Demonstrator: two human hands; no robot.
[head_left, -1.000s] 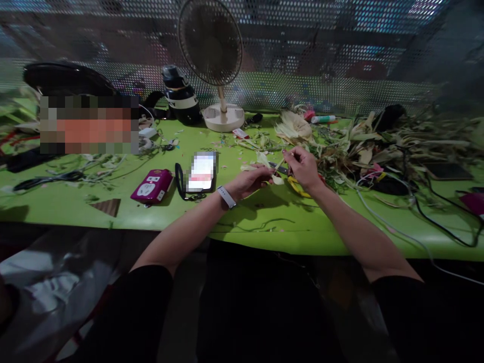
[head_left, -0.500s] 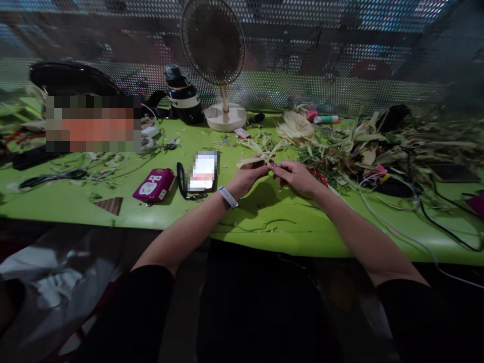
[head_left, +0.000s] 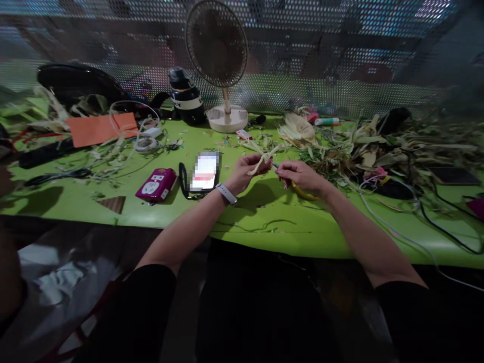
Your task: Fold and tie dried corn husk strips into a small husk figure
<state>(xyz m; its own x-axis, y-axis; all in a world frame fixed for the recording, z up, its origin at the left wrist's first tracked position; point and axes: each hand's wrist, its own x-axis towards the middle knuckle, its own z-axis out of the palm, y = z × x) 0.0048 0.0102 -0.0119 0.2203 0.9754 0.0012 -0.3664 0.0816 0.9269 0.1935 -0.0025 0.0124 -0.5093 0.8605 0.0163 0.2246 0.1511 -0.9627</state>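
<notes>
Pale corn husk strips (head_left: 267,154), crossed and folded together, are pinched in my left hand (head_left: 247,170); one strip hangs down over the fingers. My right hand (head_left: 297,176) is closed round a hand tool (head_left: 304,194) with a curved yellow handle. Its narrow grey tip points left from the fingers, close to the husk strips. The palm hides most of the tool, so its exact kind does not show. Both hands are just above the green table (head_left: 260,212), fingertips a short way apart.
Left of my hands lie a phone (head_left: 204,172) and a purple socket block (head_left: 157,185). A fan (head_left: 228,119) and a black bottle (head_left: 188,103) stand behind. Heaped husks and leaves (head_left: 351,146) and loose cables (head_left: 372,214) fill the right. An orange sheet (head_left: 102,130) lies at left.
My right hand has drawn slightly away from the husks and turned; the tool's tip and yellow handle now show. One husk strip in my left hand has swung downward.
</notes>
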